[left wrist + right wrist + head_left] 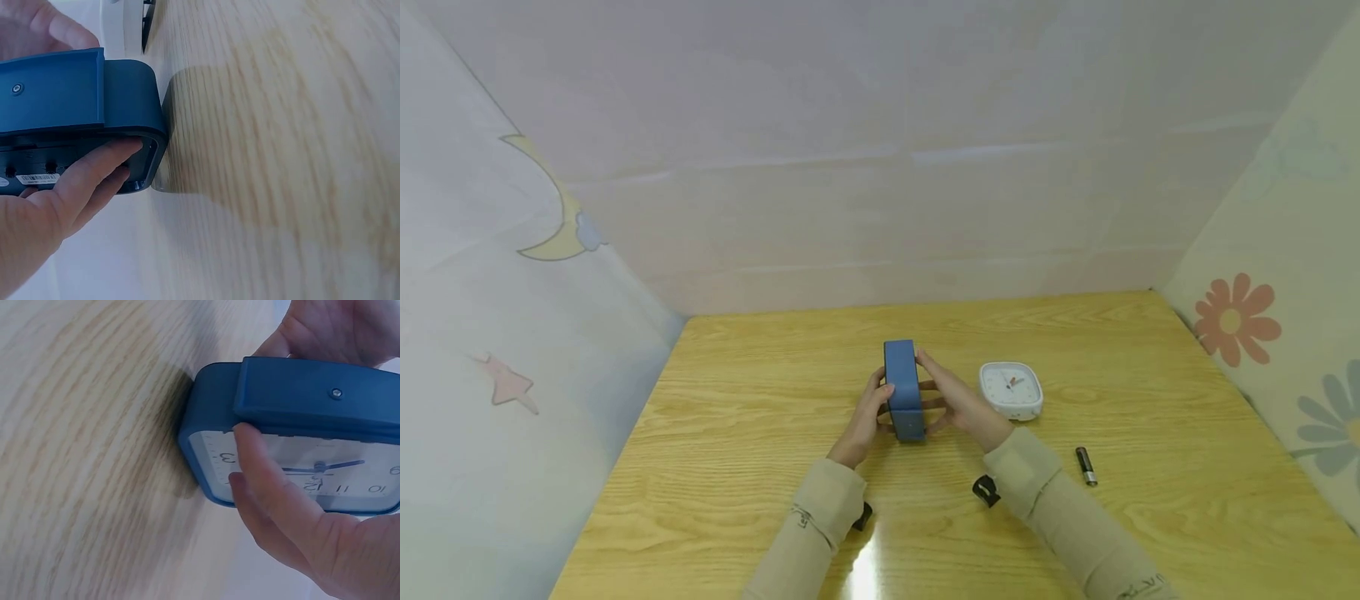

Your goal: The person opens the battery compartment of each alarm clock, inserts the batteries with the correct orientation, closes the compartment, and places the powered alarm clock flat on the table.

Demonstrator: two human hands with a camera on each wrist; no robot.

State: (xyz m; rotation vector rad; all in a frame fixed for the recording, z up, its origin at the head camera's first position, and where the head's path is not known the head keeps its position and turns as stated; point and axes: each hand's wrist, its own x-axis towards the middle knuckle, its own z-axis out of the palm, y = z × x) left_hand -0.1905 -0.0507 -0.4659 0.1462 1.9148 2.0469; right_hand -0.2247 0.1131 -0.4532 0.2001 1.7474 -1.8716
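A blue alarm clock (902, 375) is held between the two hands, its narrow edge towards me in the head view. My left hand (862, 425) grips it from the left, with its fingers over the black back and barcode label (39, 179). From the right, my right hand (958, 404) holds the other side, fingers lying across the white dial (350, 481). A screw shows in the blue edge (287, 387) of the case. In both wrist views, one end of the case is right at the tabletop.
A white alarm clock (1011, 387) lies face up just beyond the right hand. Nearer, to the right of the right sleeve, lies a dark battery (1086, 467) with a silver end. Fabric walls border the wooden table (737, 400) at the back and sides.
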